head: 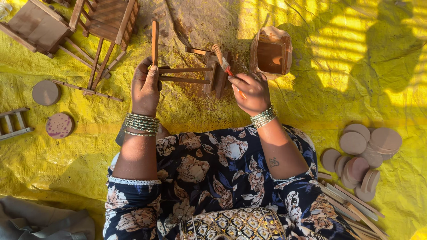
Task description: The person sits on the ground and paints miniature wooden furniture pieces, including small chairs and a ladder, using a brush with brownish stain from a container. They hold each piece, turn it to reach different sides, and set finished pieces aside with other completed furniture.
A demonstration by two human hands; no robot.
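Observation:
My left hand point(145, 87) grips a small wooden frame piece point(187, 75) made of thin slats, one slat standing upright above my fingers. My right hand point(251, 92) holds a paintbrush point(223, 66) with a red handle; its bristles touch the frame's far end. A brown-stained container of paint point(271, 52) sits just beyond my right hand. Both wrists wear green bangles. All of this lies over a yellow sheet point(347, 80) on the ground.
Painted wooden miniature furniture point(71, 26) stands at the upper left. Two round wooden discs point(52, 109) and a small ladder-like piece point(13, 124) lie at left. A pile of discs point(362, 153) and loose slats point(351, 206) lies at right. Grey cloth point(40, 222) is bottom left.

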